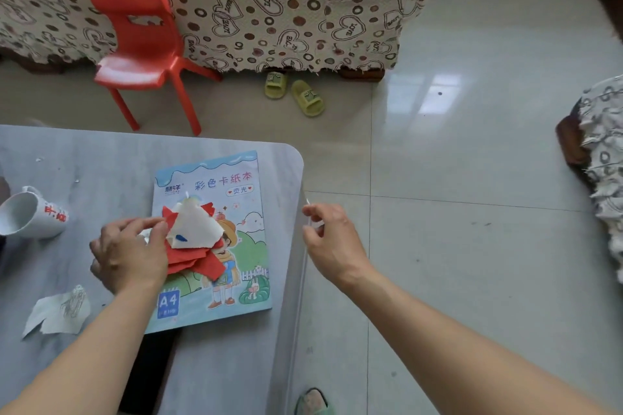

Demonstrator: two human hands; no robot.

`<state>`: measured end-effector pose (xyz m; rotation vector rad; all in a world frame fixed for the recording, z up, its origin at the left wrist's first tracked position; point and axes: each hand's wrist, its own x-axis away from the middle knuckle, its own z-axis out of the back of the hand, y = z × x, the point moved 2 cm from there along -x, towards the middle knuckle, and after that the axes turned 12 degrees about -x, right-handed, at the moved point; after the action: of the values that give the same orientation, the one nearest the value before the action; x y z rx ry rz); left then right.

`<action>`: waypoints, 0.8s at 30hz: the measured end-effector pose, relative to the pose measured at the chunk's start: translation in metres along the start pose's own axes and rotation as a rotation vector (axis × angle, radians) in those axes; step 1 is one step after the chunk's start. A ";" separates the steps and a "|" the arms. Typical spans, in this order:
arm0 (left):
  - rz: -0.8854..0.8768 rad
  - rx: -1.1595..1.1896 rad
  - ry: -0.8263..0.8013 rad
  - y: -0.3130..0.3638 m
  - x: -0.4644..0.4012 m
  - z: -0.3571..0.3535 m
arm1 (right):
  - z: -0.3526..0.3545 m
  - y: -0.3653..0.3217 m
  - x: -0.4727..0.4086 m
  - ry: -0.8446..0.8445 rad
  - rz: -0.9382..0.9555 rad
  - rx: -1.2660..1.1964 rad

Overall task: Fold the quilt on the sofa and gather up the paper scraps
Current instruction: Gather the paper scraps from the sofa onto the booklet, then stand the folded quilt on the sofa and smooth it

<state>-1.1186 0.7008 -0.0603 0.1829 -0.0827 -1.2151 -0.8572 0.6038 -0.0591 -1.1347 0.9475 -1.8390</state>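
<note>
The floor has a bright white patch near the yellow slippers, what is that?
In the head view, that patch on the floor is glare, light bouncing off shiny tiles, right of the slippers. The wide lens also bends the table edge.

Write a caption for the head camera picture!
Left hand holds paper scraps over a card-paper pad.

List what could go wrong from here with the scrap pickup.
The left hand pinches a loose bundle of scraps over the card pad; pieces may slip out. The right hand pinches a thin sliver past the table edge; dropped, it would land on the floor. The drawn scrap may be overlooked.
</note>
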 end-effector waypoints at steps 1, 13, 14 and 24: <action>0.030 -0.002 0.004 0.004 0.004 0.003 | 0.011 0.003 0.002 0.006 0.000 -0.020; -0.058 0.866 -0.603 0.283 0.245 0.012 | 0.248 0.075 0.061 0.340 -0.373 -0.652; -0.025 0.894 -0.663 0.303 0.264 0.011 | 0.267 0.080 0.066 0.363 -0.371 -0.657; -0.019 0.875 -1.061 0.467 0.465 0.022 | 0.493 0.146 0.147 0.584 -0.367 -0.701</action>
<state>-0.5289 0.4197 0.0312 0.2744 -1.5457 -1.1110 -0.4163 0.3144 0.0278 -1.2406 1.9348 -2.2700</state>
